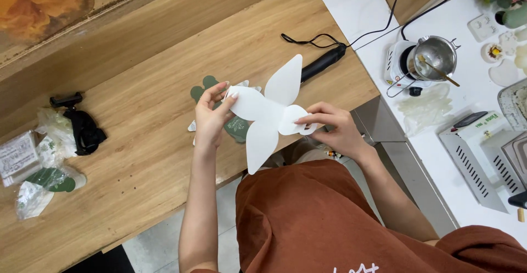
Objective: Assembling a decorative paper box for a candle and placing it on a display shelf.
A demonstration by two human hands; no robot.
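Observation:
A flat white card cutout (267,111) with several petal-shaped flaps is held in the air above the edge of a wooden table (143,141). My left hand (211,116) pinches its left flap. My right hand (332,127) grips the small rounded flap on its right side. Under the cutout, on the table, lie green and white card pieces (237,127), partly hidden by the cutout and my left hand.
A black folded stick with a strap (323,62) lies on the table's far side. Plastic bags of card pieces (38,182) and a black clip (82,130) sit at the left. A white counter (439,141) at right holds a small metal pot on a burner (433,56) and other items.

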